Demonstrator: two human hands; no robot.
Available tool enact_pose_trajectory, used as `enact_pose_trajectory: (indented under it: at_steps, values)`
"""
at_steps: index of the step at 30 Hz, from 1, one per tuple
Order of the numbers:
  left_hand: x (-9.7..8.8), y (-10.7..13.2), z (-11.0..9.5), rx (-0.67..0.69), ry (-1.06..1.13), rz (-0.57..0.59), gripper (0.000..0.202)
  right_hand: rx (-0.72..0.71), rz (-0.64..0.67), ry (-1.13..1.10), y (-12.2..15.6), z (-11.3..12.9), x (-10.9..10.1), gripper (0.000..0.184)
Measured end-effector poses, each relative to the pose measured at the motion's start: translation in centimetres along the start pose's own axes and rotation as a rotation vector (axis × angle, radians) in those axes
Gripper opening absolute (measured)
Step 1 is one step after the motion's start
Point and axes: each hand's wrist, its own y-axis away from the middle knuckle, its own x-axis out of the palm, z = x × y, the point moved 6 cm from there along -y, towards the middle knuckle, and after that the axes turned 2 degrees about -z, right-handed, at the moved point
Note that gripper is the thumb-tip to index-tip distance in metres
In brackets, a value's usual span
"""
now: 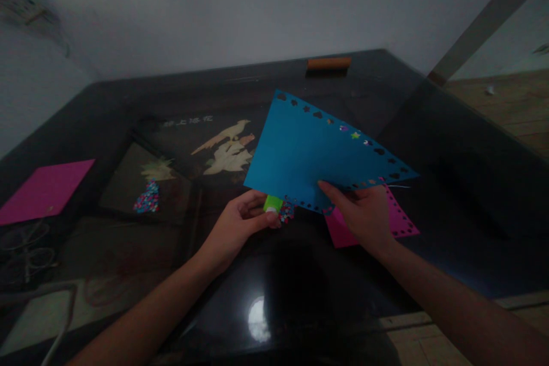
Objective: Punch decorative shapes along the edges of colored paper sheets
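Note:
A blue paper sheet [304, 151] with punched shapes along two edges is held up over a dark glass table [450, 183]. My right hand [362, 214] pinches its lower edge, thumb on top. My left hand [240, 223] is closed on a small green punch [273, 203] at the sheet's lower left corner. Tiny coloured paper cut-outs [286, 213] lie just beside the punch. A pink sheet [398, 223] with punched edges lies on the table under my right hand.
Another pink sheet [45, 190] lies at the table's left. A heap of coloured cut-outs [148, 197] sits left of centre. A brown roll [328, 63] rests at the far edge. A bird picture [227, 148] shows under the glass. Wooden floor [514, 103] lies to the right.

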Motion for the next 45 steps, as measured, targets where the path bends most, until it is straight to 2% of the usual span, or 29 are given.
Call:
enact_pose_trajectory:
  at_steps: [10, 21, 27, 32, 41, 45]
  values:
    - [-0.1, 0.0, 0.0, 0.002, 0.002, 0.002, 0.027, -0.010, -0.057, -0.010, 0.1, -0.3, -0.3, 0.020]
    - [-0.1, -0.1, 0.0, -0.007, 0.011, -0.051, 0.030, -0.082, -0.023, 0.067, 0.3, 0.1, -0.2, 0.007]
    - [0.0, 0.1, 0.4, -0.001, 0.003, -0.059, 0.032, 0.070, 0.137, -0.136, 0.1, -0.3, 0.9, 0.014]
    - [0.1, 0.1, 0.3, 0.018, 0.015, -0.047, 0.033, 0.179, 0.165, -0.207, 0.1, -0.6, 1.4, 0.020]
    - [0.2, -0.2, 0.2, 0.019, 0.109, -0.095, 0.034, 0.166, 0.082, -0.160, 0.1, -0.5, 1.2, 0.043]
    - [0.0, -0.2, 0.2, 0.022, 0.095, -0.100, 0.032, 0.149, 0.106, -0.155, 0.1, -0.4, 1.3, 0.043]
